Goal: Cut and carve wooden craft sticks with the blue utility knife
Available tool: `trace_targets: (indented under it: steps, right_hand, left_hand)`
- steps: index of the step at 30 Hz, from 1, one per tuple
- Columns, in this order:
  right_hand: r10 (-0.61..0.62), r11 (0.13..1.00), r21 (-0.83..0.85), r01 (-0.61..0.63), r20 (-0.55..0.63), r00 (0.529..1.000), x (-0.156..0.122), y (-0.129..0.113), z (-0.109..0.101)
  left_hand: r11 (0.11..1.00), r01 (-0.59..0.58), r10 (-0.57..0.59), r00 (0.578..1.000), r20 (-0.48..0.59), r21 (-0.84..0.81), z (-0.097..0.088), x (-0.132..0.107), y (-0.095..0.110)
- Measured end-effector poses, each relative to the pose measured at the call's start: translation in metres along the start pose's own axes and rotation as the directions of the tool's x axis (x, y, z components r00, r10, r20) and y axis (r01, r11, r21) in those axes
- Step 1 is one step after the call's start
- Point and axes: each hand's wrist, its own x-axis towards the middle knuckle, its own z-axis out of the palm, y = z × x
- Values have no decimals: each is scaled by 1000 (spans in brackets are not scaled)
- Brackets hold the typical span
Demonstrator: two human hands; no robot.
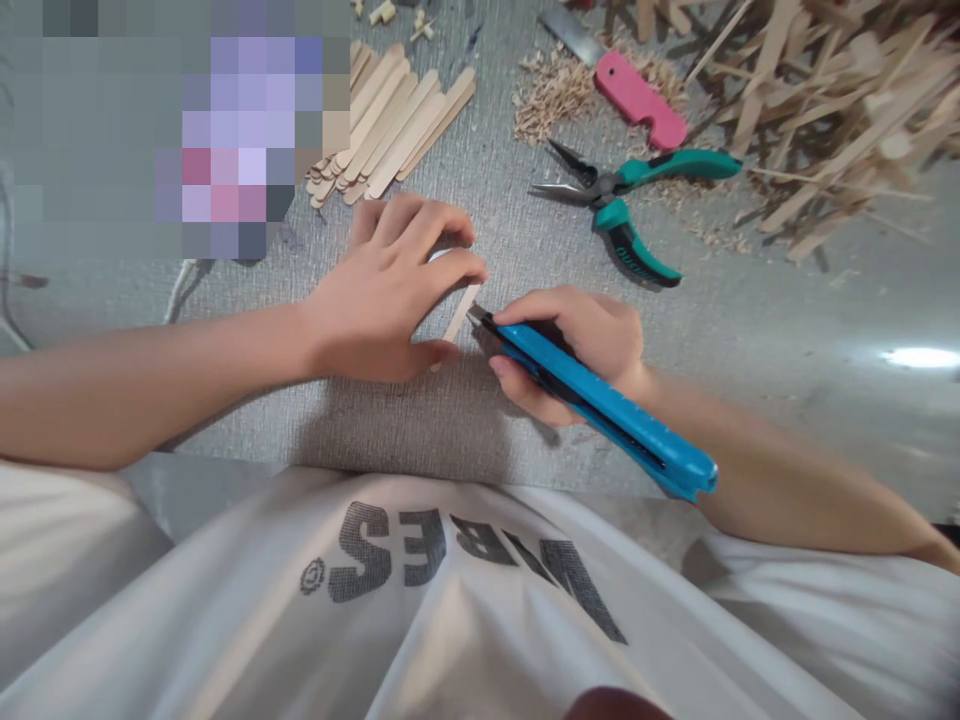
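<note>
Between the thumb and fingers of my left hand is a pale wooden craft stick, slanting up to the right close above the table. My right hand is wrapped round a blue utility knife. Its short blade points left and meets, or nearly meets, the right edge of the stick; exact contact is too small to tell. The knife's rear end reaches down to the right over my forearm. Part of the stick's lower end is hidden by my left thumb.
Behind my left hand lies a row of craft sticks. Open long-nose pliers with green handles rest beyond my right hand. A pink-handled knife lies on wood shavings. Wood strips are heaped at the far right of the grey table.
</note>
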Motion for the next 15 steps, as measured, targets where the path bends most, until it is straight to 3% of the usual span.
trace_targets:
  steps: [7,10,15]
  right_hand:
    - [0,1000,-23,-2,-73,997,-4,1,-1]
    - [43,999,-8,-44,-93,995,-5,2,-1]
    - [4,999,51,0,-77,997,1,3,-2]
  left_hand:
    - [992,105,-110,992,-66,-77,3,1,3]
    - [992,122,-126,986,-109,-41,8,1,6]
    - [992,128,-126,985,-119,8,13,-1,9]
